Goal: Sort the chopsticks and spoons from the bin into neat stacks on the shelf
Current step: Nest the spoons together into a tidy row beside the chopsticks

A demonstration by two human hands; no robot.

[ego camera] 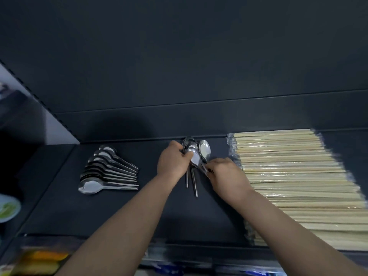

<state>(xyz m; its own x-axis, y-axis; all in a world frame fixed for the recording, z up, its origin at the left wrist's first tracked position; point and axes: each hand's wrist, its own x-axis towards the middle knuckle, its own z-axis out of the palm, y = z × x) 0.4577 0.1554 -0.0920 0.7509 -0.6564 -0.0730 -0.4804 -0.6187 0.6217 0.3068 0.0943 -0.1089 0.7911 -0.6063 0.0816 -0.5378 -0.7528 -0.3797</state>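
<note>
On the dark shelf (59,206), a neat overlapping row of steel spoons (107,172) lies at the left, handles pointing right. In the middle, my left hand (172,160) and my right hand (227,174) both grip a small bunch of steel spoons (196,154), bowls away from me, handles toward me and resting on the shelf. My left hand pinches the bowls. My right hand holds one spoon's handle at the bunch's right side. At the right, wrapped bamboo chopsticks (294,176) lie in a wide flat stack. The bin is out of view.
The shelf's dark back wall (179,76) rises behind everything. A pale round dish (8,208) sits at the far left edge. Below the shelf front, packaged goods (39,259) show on a lower level. Bare shelf lies between the spoon row and my hands.
</note>
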